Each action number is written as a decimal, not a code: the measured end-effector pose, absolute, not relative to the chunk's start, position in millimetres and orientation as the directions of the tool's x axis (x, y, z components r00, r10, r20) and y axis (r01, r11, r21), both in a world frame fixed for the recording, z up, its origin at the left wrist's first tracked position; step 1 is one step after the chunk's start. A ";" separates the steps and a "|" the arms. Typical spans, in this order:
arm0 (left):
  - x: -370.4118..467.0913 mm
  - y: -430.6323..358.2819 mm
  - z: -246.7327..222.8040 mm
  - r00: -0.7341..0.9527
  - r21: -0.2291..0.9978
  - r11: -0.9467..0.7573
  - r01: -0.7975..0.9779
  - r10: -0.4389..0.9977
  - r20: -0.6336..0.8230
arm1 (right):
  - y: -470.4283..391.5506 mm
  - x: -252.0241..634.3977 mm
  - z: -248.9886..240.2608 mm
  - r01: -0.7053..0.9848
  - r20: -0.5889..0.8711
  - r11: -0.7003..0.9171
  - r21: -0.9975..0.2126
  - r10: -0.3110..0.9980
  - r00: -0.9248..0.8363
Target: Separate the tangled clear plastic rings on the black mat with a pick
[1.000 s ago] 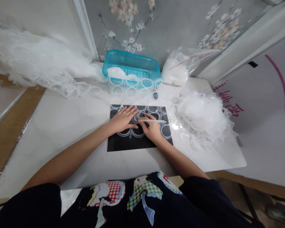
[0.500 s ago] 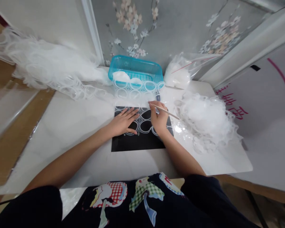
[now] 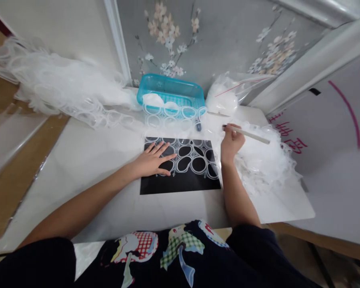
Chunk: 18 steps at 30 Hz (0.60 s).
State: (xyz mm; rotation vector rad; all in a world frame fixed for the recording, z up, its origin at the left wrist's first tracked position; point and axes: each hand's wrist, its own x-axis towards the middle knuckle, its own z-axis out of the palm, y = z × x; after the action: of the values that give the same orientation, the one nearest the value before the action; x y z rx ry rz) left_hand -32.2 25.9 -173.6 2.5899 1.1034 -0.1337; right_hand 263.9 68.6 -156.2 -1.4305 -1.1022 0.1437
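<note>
My left hand (image 3: 152, 161) lies flat with fingers spread on a clear sheet with rows of white-rimmed ovals (image 3: 198, 164), over the left part of a black mat (image 3: 180, 186). The sheet runs past the mat's far edge to the blue basket. To the right of the mat, my right hand (image 3: 232, 143) is raised, its fingers closed round a thin pale stick (image 3: 255, 137) with a dark tip. Beyond it to the right lies a heap of white translucent cut sheets (image 3: 267, 156).
A blue basket (image 3: 195, 89) stands at the back wall, with a clear bag of white pieces (image 3: 223, 98) beside it. More white sheets (image 3: 63, 80) are piled at the left. A dark object (image 3: 199, 125) lies near the basket. A whiteboard (image 3: 333, 172) leans at the right.
My right hand has moved right, off the sheet and past the mat, still holding the stick. My left hand stays flat on the sheet. The view has shifted slightly.
</note>
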 end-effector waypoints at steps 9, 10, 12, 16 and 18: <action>-71.9 39.2 -170.6 0.630 0.312 -0.569 0.761 0.764 -0.143 | 22.3 193.7 -178.6 0.445 0.352 0.349 -0.825 0.933 -0.080; -74.6 39.4 -170.4 0.611 0.303 -0.553 0.776 0.779 -0.141 | 19.1 182.3 -181.2 0.433 0.339 0.374 -0.820 0.927 -0.158; -75.9 37.5 -169.5 0.594 0.287 -0.541 0.790 0.792 -0.143 | 15.6 163.7 -184.1 0.411 0.312 0.403 -0.818 0.910 -0.272; -69.5 29.7 -167.6 0.584 0.253 -0.540 0.803 0.798 -0.152 | 13.2 147.1 -186.8 0.403 0.250 0.356 -0.843 0.923 -0.291; -66.4 27.4 -167.5 0.572 0.234 -0.533 0.813 0.807 -0.149 | 12.2 146.3 -188.9 0.404 0.238 0.334 -0.852 0.933 -0.269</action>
State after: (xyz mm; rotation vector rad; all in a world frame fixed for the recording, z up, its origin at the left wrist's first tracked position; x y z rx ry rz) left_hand -66.4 27.4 -167.5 2.5301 1.3367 -0.0333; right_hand 146.3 12.2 -188.9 -1.1834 -1.8307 0.8707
